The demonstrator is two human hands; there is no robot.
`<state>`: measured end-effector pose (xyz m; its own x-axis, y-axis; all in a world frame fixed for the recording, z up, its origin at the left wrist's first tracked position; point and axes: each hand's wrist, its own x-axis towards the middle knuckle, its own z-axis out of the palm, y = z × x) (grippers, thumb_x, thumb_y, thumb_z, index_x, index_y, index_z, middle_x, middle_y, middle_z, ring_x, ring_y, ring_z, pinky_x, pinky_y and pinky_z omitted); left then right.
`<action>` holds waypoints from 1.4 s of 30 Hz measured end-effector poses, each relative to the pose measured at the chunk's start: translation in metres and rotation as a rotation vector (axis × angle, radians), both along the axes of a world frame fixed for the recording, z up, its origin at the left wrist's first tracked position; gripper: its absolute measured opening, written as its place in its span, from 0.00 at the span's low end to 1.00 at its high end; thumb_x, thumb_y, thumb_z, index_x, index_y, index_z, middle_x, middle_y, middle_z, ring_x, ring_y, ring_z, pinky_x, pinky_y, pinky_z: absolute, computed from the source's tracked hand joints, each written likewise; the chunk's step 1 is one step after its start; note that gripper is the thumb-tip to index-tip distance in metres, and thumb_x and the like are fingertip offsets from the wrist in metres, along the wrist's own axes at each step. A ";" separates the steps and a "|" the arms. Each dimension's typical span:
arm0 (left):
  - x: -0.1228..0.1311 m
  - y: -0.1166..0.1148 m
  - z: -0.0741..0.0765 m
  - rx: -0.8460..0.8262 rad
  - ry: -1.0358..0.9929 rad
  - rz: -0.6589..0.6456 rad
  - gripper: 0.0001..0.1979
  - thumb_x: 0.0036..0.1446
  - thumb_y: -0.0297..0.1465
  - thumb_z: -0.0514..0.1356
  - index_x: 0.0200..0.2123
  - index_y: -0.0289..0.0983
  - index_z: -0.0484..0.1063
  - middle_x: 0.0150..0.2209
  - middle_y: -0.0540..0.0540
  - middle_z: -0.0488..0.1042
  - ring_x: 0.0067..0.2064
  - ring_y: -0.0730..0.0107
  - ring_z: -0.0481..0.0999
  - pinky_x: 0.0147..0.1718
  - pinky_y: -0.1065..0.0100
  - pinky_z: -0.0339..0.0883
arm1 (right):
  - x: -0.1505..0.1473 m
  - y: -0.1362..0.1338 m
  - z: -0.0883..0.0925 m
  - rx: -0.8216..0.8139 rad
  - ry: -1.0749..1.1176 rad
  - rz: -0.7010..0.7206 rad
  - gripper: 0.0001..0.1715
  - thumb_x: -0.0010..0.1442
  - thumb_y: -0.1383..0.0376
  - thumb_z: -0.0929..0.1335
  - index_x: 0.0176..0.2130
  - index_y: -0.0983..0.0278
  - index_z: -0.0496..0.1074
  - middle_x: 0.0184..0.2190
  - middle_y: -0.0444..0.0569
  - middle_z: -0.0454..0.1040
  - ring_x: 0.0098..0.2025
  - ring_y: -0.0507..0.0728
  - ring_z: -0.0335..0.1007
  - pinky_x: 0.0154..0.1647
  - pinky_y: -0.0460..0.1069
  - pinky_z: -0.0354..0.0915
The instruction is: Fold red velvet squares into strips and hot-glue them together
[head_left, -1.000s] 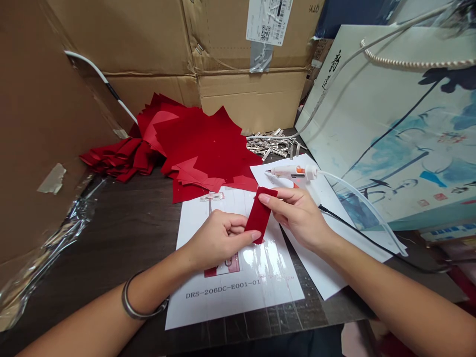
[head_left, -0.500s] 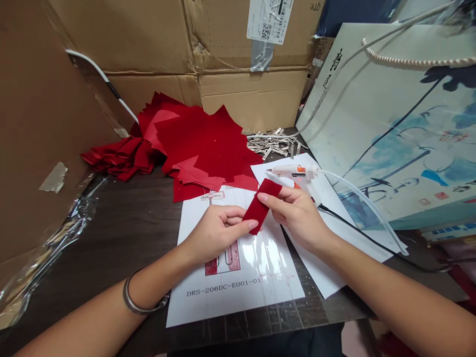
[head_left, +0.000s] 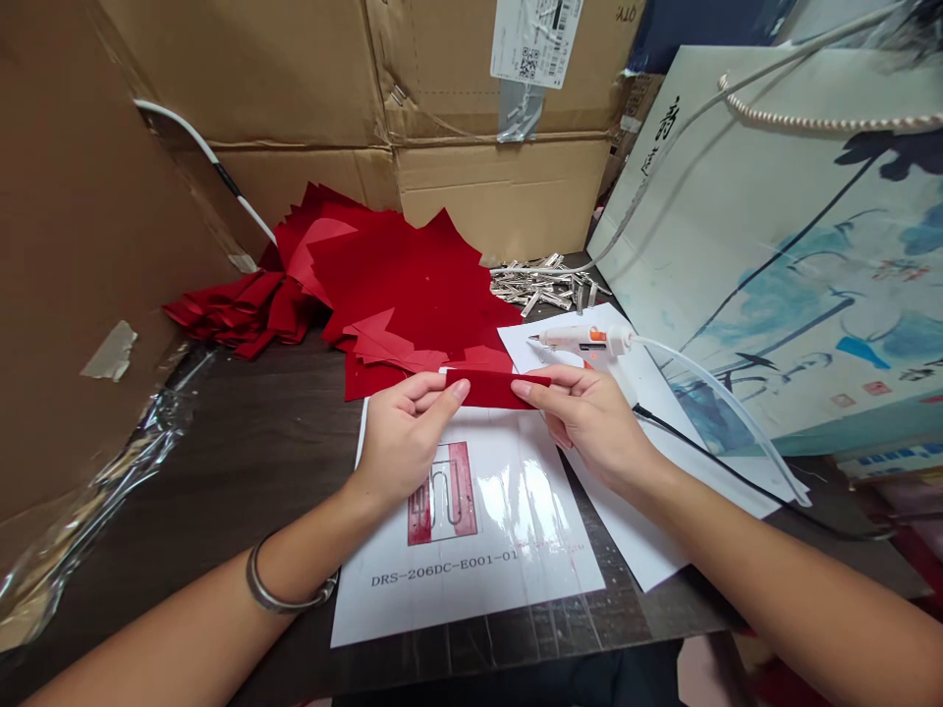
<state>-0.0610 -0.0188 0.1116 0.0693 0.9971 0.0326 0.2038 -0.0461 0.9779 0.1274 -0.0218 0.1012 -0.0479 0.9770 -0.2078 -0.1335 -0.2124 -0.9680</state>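
Observation:
A folded strip of red fabric (head_left: pixel 490 389) is stretched level between my two hands. My left hand (head_left: pixel 405 422) pinches its left end, thumb on top, and my right hand (head_left: pixel 589 412) pinches the right end the same way. Below the strip lies a printed sheet (head_left: pixel 471 599) with a red and white picture and a code on it. Just beyond my right hand a white glue gun (head_left: pixel 589 340) rests on another white sheet (head_left: pixel 655 520). Behind the strip is a pile of red fabric pieces (head_left: pixel 405 275).
Metal clips (head_left: pixel 541 285) lie heaped by the cardboard (head_left: pixel 501 191) at the back. Folded red pieces (head_left: pixel 243 309) are at the left. A painted paper bag (head_left: pixel 796 245) stands on the right, with a black cable (head_left: pixel 722 466) running below it.
The red strip has turned from slanted to level. My left hand has moved up and left along with its left end, while my right hand has stayed nearly in place.

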 end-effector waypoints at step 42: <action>-0.004 0.022 -0.011 0.627 0.912 -0.584 0.16 0.60 0.34 0.59 0.51 0.38 0.74 0.44 0.48 0.80 0.37 0.60 0.66 0.39 0.58 0.63 | 0.067 -0.013 -0.019 0.115 -0.849 -0.188 0.47 0.53 0.46 0.68 0.62 0.72 0.60 0.62 0.66 0.61 0.63 0.71 0.58 0.60 0.64 0.57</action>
<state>-0.0653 0.0033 0.1011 0.7427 0.6397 0.1978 0.5866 -0.7641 0.2684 0.1940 -0.0349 0.0824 0.2421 0.9702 0.0004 0.6185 -0.1540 -0.7705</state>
